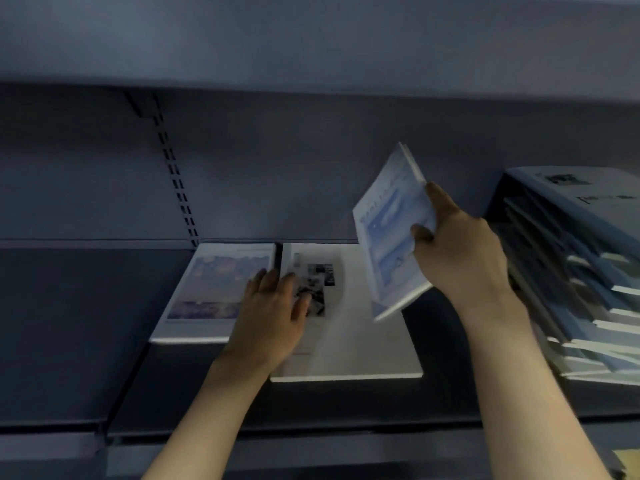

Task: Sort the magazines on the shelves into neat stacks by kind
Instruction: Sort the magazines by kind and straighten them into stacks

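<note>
In right hand (460, 258): pale-blue magazine (391, 233).

One view only — head-worn, wide-angle, aimed forward and slightly down into a dark shelf bay (86, 323). Set close: both forearms enter from the bottom edge, left hand (273, 317) and right hand (464, 258) filling the middle. Framed above by the underside of the upper shelf (311, 39), behind by the slotted back panel (277, 174). Cut off at the right edge — a leaning pile of magazines (571, 271). Soft, probably motion-blurred, so print unreadable.
</note>
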Tool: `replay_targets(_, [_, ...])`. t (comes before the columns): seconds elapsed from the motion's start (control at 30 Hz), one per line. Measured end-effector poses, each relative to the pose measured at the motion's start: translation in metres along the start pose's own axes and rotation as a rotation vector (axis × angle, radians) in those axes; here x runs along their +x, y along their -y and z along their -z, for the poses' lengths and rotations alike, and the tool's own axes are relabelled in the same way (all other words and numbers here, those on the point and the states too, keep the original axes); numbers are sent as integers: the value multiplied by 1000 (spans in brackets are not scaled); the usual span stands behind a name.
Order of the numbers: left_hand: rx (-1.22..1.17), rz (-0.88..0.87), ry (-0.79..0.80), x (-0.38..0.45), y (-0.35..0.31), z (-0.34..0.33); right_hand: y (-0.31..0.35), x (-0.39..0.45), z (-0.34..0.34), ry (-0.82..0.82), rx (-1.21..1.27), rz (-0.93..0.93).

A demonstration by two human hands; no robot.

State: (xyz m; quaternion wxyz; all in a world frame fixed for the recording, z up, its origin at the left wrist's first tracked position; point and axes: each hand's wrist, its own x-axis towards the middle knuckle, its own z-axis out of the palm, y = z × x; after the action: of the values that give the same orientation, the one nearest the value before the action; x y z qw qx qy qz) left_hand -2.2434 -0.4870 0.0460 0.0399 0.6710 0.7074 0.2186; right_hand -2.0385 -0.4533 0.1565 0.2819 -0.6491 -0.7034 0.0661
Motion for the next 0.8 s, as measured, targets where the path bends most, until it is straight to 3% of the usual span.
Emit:
replay_targets(0.23, [17, 148, -203, -21, 53, 56, 58, -2, -60, 139, 306, 106])
replay_targets(0.43, [16, 327, -268, -52, 94, 84, 116, -15, -117, 251, 497, 148])
replay_targets(0.57, [-5, 392, -278, -65, 114, 88, 141, -30, -149, 298, 721, 0])
replay_targets(0.7, [-25, 433, -292, -74, 124, 89, 143, -47, -176, 422, 490, -27])
replay_targets(0.8, [-34, 443, -296, -76, 129, 89, 139, -48, -177, 407, 179, 24])
